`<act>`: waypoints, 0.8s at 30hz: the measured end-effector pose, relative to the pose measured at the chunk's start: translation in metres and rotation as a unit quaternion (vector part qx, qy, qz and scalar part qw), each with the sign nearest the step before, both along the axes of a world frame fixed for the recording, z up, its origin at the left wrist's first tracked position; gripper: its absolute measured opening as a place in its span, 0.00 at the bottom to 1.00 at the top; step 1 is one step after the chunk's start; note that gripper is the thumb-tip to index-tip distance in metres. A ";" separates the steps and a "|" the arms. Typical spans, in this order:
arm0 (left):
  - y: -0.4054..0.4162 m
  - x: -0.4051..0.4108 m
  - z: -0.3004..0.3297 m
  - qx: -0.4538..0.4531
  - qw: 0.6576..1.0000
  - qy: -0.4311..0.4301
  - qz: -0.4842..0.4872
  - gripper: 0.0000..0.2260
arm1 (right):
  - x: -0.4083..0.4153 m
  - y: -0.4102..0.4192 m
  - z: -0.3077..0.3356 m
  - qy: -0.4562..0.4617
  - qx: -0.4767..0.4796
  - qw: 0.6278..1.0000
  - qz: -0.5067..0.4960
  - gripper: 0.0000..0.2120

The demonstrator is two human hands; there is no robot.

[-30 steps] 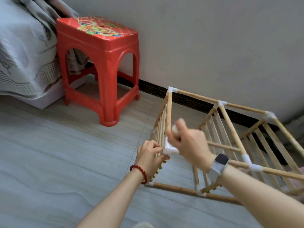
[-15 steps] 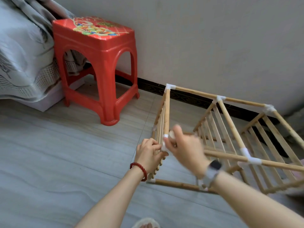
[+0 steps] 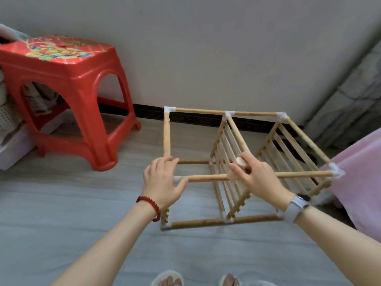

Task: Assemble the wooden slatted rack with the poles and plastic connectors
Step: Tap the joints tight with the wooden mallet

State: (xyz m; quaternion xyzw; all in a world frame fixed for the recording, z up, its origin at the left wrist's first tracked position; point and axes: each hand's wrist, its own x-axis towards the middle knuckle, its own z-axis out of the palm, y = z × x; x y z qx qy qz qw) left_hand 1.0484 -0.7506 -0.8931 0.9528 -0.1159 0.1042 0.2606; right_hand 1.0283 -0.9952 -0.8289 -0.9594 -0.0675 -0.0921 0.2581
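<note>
The wooden slatted rack (image 3: pixel 237 162) stands on the floor (image 3: pixel 61 213) near the wall (image 3: pixel 206 48), its poles joined at the corners by white plastic connectors (image 3: pixel 169 110), with two slatted panels set upright inside the frame. The left hand (image 3: pixel 162 182) rests with relaxed, spread fingers over the near left corner, where a connector shows under the palm. The right hand (image 3: pixel 253 176) grips the middle of the near top pole (image 3: pixel 206 178), fingers curled round it and round a small pale cap-like piece (image 3: pixel 240 161) at the joint; what that piece is cannot be told. The main risk, as I judge it, is a joint popping loose: if the right hand pushes or twists the pole while the left only rests on its corner, the pole may slip out of a connector and the light frame may skew or tip. The floor is smooth grey tile or plank, which would let the frame slide. A red plastic stool (image 3: pixel 72 96) stands to the left beside bedding, a dark skirting runs along the wall, and pink fabric (image 3: pixel 358 182) lies at the right.
</note>
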 end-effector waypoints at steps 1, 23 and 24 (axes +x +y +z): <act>-0.014 0.003 0.005 0.025 0.999 -0.021 -0.033 0.24 | -0.002 -0.016 0.003 0.014 0.011 1.000 -0.011 0.14; -0.181 0.032 -0.023 0.129 0.974 -0.077 -0.169 0.16 | 0.031 -0.096 0.028 -0.362 0.017 0.919 -0.156 0.16; -0.181 0.032 -0.022 0.133 0.974 -0.072 -0.170 0.16 | 0.021 -0.089 0.007 -0.269 -0.029 0.951 -0.151 0.18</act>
